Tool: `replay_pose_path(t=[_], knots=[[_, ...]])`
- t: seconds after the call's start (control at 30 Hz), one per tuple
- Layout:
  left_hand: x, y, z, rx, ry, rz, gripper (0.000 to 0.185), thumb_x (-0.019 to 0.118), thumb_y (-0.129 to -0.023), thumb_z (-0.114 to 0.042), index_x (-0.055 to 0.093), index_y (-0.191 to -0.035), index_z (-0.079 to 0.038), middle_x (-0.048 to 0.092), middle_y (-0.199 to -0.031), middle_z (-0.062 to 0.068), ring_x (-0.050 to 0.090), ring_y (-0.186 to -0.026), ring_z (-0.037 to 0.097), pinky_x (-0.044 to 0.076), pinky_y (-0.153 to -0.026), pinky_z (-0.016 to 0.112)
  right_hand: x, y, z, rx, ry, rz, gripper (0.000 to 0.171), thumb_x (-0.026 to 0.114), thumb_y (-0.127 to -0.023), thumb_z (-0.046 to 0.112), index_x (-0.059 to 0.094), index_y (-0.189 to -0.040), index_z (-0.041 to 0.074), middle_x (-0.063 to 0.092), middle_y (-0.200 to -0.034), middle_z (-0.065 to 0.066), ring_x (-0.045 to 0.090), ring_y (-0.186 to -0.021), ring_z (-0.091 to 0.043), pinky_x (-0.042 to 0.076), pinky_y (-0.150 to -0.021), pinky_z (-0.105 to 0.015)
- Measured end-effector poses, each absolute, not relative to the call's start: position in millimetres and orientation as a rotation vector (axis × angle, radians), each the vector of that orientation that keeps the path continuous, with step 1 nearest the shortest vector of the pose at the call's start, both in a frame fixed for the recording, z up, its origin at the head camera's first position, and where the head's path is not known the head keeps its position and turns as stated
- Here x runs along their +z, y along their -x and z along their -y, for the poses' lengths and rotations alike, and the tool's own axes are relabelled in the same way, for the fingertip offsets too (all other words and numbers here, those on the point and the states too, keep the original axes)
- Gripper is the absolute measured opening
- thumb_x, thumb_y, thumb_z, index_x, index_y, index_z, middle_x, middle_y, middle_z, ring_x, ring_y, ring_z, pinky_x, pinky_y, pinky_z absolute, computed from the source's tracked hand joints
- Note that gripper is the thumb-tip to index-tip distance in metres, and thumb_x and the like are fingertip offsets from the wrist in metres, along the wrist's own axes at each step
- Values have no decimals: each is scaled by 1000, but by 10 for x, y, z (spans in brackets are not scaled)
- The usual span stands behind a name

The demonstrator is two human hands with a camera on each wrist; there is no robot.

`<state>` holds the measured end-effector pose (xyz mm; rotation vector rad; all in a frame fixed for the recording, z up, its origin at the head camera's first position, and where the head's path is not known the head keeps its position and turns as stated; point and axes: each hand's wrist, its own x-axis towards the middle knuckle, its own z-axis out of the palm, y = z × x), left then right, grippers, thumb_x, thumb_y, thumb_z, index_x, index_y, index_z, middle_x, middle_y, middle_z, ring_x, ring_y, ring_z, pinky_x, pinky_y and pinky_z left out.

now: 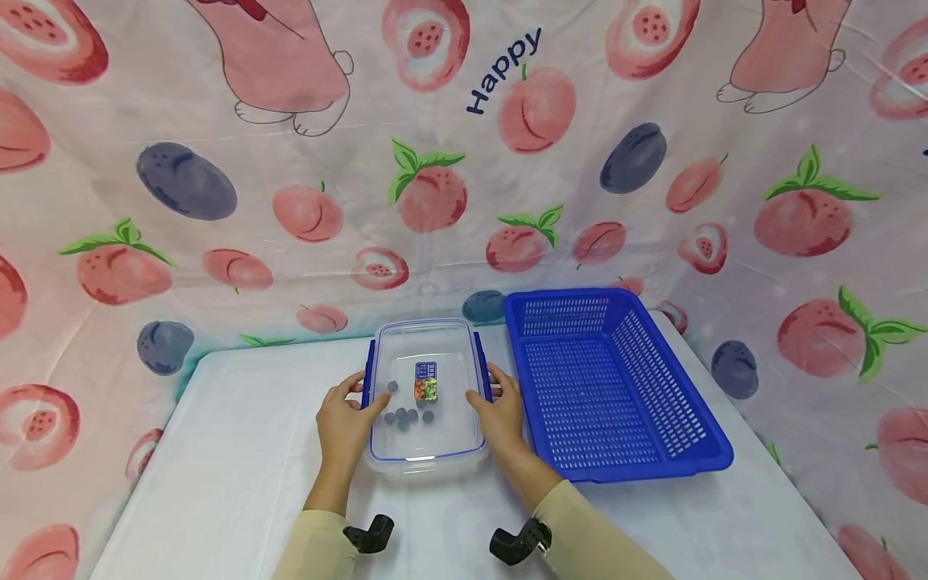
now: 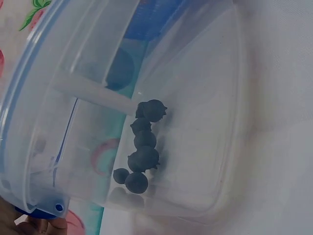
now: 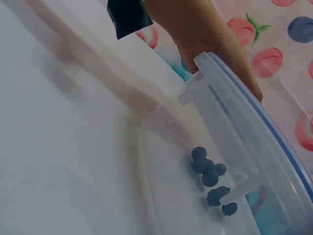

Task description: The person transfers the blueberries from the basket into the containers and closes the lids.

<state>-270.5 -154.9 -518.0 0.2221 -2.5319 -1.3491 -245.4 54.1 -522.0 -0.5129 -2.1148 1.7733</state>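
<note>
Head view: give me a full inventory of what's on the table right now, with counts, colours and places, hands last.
Storage container: one, clear plastic with lid on and blue side clips, centre of the table.
Blueberries: about seven, dark blue, clustered inside the container near its left front.
Label: one, blue with a colourful picture, on the lid's middle.
Basket: one, blue perforated plastic, right of the container, nothing visible in it.
Table: one, white covering.
Backdrop: one, pink peach-print cloth, behind and around the table.
Left hand: on the container's left side.
Right hand: on the container's right side.
</note>
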Motion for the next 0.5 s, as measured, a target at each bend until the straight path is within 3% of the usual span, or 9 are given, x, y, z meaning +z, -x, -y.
replay_pose_path(t=[0.17, 0.5], knots=[[-5161, 2718, 1553, -1352, -225, 2563, 60, 82, -80, -27, 62, -131, -6, 62, -111, 14, 59, -89, 25, 47, -72, 30, -5196, 2466, -547, 1813, 551, 2118, 57, 71, -83, 0, 55, -137, 5, 52, -118, -12, 44, -97, -22, 42, -81, -32], [-5138, 2729, 1556, -1376, -259, 2588, 60, 82, -81, -29, 61, -134, -9, 62, -113, 14, 56, -90, 24, 46, -68, 25, -5124, 2459, -549, 1877, 552, 2075, 59, 70, -80, -2, 55, -137, 4, 51, -114, -11, 41, -90, -19, 39, -76, -30]])
